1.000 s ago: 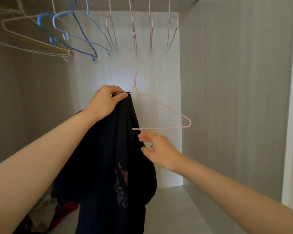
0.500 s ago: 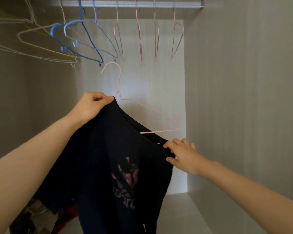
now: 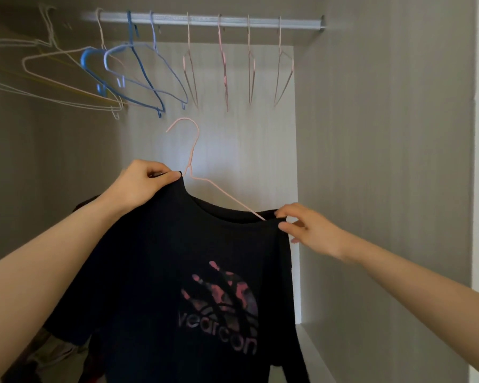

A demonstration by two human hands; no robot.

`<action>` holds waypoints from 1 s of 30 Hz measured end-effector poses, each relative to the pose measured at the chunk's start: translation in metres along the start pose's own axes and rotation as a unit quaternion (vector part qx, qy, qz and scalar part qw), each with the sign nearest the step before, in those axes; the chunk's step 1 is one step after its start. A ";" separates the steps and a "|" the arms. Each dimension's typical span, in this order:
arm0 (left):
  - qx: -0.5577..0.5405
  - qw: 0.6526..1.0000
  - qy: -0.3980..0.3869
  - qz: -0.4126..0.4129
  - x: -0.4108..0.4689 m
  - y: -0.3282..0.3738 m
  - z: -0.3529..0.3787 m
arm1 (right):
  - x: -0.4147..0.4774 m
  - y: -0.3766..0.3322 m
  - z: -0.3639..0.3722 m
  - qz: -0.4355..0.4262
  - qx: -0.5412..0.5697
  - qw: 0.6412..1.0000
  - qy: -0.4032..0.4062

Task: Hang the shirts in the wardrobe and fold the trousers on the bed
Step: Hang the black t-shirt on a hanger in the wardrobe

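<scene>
A black T-shirt point(image 3: 161, 272) with a pink printed logo hangs spread out in front of me inside the wardrobe. A pink wire hanger point(image 3: 191, 150) runs through its neck, with the hook sticking up free below the rail. My left hand point(image 3: 141, 183) grips the left shoulder of the shirt at the hanger's neck. My right hand point(image 3: 304, 228) pinches the right side of the collar, where the hanger's arm goes under the cloth. The rest of the hanger is hidden inside the shirt.
A silver rail point(image 3: 205, 20) crosses the top with several empty pink, blue and white hangers point(image 3: 138, 70) on it. The wardrobe's side wall point(image 3: 385, 189) stands close on the right. A heap of clothes point(image 3: 47, 352) lies at the bottom left.
The bunched shirt has been drawn out over the hanger. My right hand came up from below, took the collar and pulled it to the right; the print now faces me.
</scene>
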State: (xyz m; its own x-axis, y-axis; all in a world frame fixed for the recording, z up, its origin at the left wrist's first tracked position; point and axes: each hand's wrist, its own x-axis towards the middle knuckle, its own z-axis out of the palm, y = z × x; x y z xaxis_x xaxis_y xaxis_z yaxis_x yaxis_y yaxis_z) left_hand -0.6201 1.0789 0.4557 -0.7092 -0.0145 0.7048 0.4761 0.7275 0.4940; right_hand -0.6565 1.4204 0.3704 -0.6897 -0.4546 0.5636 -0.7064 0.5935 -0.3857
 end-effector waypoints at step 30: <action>0.049 0.990 0.134 0.018 0.004 -0.010 -0.022 | 0.036 -0.025 -0.077 0.024 -0.044 0.990 0.131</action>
State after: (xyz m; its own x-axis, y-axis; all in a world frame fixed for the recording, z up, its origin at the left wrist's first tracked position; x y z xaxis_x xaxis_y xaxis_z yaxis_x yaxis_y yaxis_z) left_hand -0.6163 1.0569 0.4648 -0.5229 -0.1592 0.8374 0.4371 0.7933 0.4237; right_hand -0.6515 1.4397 0.4565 -0.6493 -0.2425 0.7209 -0.6489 0.6711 -0.3587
